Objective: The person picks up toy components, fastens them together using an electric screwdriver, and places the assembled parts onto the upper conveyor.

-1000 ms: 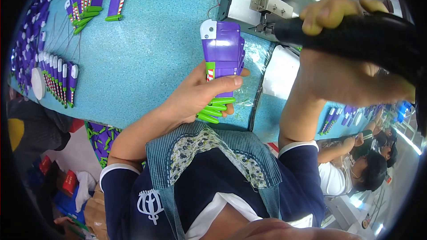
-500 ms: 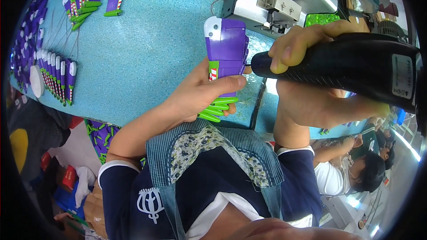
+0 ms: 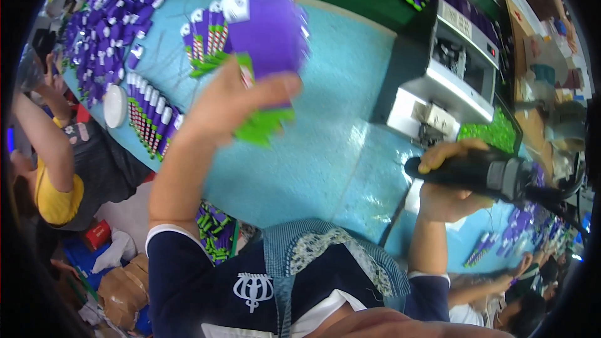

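Observation:
My left hand (image 3: 216, 103) is closed round a stack of purple plastic toy wings (image 3: 266, 34) with white corners and green tips, lifted above the blue tabletop (image 3: 313, 169); motion blurs it. Lower right, my right hand (image 3: 441, 203) grips a black electric screwdriver (image 3: 469, 175), its nose pointing left and a cable at its back end. The screwdriver is well apart from the wings. Beyond the left hand lies a fanned group of similar wings (image 3: 203, 34), partly covered by the held stack. A neat row of narrow wing pieces (image 3: 150, 112) lies to the left.
A grey metal machine (image 3: 460, 66) stands at the right, beside a tray of small green parts (image 3: 491, 131). Purple pieces heap (image 3: 106, 31) at the far left near a white round lid (image 3: 115, 106). A bin of green and purple parts (image 3: 216, 231) sits below the table edge. Co-workers sit both sides.
My left hand has moved the wings left and away from me, off the screwdriver's tip. My right hand has drawn the screwdriver lower and to the right. The view has shifted.

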A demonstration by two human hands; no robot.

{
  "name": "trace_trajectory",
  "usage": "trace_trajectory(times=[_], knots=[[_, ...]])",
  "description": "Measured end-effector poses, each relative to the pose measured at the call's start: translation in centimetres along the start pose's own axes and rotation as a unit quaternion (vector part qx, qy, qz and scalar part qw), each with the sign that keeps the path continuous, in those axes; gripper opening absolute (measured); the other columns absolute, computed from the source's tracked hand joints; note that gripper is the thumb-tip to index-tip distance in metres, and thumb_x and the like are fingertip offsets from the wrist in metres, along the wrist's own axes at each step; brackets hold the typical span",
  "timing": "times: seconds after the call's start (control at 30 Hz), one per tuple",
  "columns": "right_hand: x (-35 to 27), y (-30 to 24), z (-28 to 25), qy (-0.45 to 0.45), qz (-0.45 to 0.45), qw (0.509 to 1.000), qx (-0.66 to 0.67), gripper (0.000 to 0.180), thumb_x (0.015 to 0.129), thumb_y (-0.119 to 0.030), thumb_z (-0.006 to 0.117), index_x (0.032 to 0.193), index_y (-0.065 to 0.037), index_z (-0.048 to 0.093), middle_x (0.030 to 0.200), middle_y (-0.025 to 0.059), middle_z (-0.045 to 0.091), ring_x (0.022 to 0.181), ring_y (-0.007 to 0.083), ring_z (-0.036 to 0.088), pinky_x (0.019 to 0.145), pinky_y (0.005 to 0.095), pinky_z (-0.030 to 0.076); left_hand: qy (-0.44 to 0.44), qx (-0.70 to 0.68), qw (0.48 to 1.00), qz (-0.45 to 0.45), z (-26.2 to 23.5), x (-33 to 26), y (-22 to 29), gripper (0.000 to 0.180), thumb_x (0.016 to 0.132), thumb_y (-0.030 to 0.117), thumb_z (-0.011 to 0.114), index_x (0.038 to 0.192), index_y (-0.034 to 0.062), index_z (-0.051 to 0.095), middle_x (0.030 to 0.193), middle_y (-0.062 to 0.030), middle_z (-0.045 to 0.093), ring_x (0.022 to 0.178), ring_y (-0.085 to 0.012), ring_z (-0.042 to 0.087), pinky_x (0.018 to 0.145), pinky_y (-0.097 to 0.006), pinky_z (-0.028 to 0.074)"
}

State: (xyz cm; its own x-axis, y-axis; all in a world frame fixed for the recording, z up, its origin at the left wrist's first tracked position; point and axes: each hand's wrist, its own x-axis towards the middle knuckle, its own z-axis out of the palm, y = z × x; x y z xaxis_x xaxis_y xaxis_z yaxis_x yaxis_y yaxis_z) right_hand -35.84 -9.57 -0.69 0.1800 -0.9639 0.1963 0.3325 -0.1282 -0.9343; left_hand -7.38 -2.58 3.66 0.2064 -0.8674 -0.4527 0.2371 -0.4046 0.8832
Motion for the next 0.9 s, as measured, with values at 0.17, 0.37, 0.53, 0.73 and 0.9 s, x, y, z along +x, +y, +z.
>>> trace_trajectory(times=[0.17,0.37,0.53,0.73,0.9], knots=[[-0.1,-0.2,0.7,0.023,-0.039,0.999,-0.022,0.095,0.069,-0.084,0.044,0.113,0.001,0.042,0.063,0.0110,0.053,0.052,0.0192,0.050,0.050,0.0283,0.042,0.207,0.221,0.921,0.246,-13.6,10.4,7.0,0.048,0.071,0.033,0.080,0.097,-0.0030,0.062,0.087,-0.0080,0.066,0.074,-0.0120,0.063,0.067,-0.026,0.051],[0.3,-0.5,0.8,0.017,-0.014,0.999,-0.023,0.092,0.069,-0.080,0.051,0.113,0.001,0.041,0.066,0.0113,0.054,0.055,0.0198,0.052,0.052,0.0291,0.043,0.352,0.309,0.859,0.206,-26.8,23.6,9.6,0.050,0.072,0.038,0.079,0.100,-0.0005,0.064,0.096,-0.0092,0.065,0.075,-0.0149,0.062,0.065,-0.030,0.048],[0.2,-0.5,0.5,0.020,-0.011,1.000,-0.002,0.088,0.069,-0.078,0.054,0.111,-0.002,0.040,0.065,0.0118,0.054,0.052,0.0195,0.050,0.048,0.0285,0.043,0.431,0.341,0.816,0.179,-31.9,31.8,9.1,0.075,0.063,0.053,0.079,0.104,-0.0072,0.062,0.100,-0.0182,0.065,0.087,-0.0262,0.065,0.076,-0.036,0.051],[0.0,0.1,0.7,0.027,-0.036,0.999,-0.016,0.078,0.074,-0.072,0.055,0.111,-0.004,0.045,0.062,0.0119,0.053,0.049,0.0191,0.049,0.047,0.0274,0.040,0.457,0.395,0.791,0.094,-29.8,36.7,10.3,0.083,0.063,0.060,0.074,0.108,-0.0082,0.060,0.110,-0.0223,0.062,0.100,-0.0304,0.063,0.083,-0.038,0.050],[0.3,-0.1,1.2,0.060,-0.035,0.998,-0.012,0.078,0.073,-0.072,0.057,0.107,-0.003,0.045,0.059,0.0116,0.052,0.047,0.0192,0.049,0.045,0.0271,0.040,0.393,0.569,0.716,0.099,-29.2,37.5,12.7,0.089,0.063,0.062,0.071,0.117,-0.0066,0.054,0.113,-0.0253,0.060,0.103,-0.0324,0.061,0.088,-0.039,0.049]])
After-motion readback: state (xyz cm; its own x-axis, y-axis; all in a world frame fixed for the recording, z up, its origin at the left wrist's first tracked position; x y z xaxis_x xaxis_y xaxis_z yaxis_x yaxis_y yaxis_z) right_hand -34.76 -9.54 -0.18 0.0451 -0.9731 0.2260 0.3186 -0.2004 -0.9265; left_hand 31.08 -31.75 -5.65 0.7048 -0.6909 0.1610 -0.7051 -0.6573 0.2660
